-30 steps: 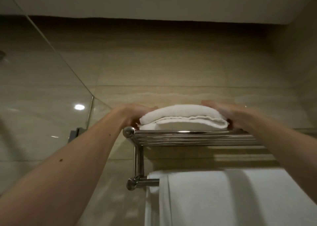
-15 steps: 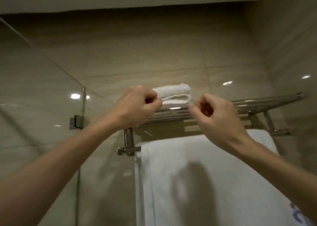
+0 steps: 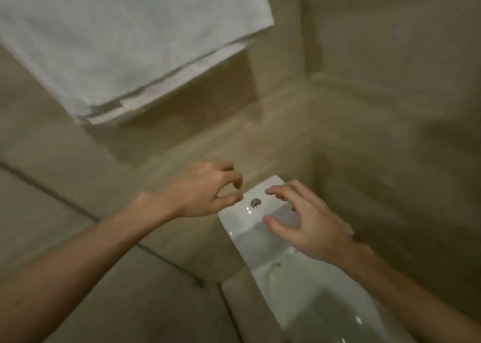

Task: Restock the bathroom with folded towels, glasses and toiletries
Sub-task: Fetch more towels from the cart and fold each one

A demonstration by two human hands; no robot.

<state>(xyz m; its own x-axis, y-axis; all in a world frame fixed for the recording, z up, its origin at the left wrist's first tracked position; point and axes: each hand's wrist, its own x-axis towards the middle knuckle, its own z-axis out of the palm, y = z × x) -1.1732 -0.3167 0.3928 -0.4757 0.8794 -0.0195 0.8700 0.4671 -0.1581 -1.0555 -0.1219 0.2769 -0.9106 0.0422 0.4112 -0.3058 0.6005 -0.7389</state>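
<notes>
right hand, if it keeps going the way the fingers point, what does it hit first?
Probably the toilet tank lid: the right hand hovers over it, open and empty, fingers aimed toward the flush button. Height above the lid is unclear from this one view.

Both my forearms are bare, no sleeves in sight. My left hand (image 3: 205,190) and right hand (image 3: 311,224) wear nothing: no rings, gloves or watch.

A white towel (image 3: 125,37) is seen hanging flat against the beige wall at upper left, its doubled lower hem blurred.
</notes>
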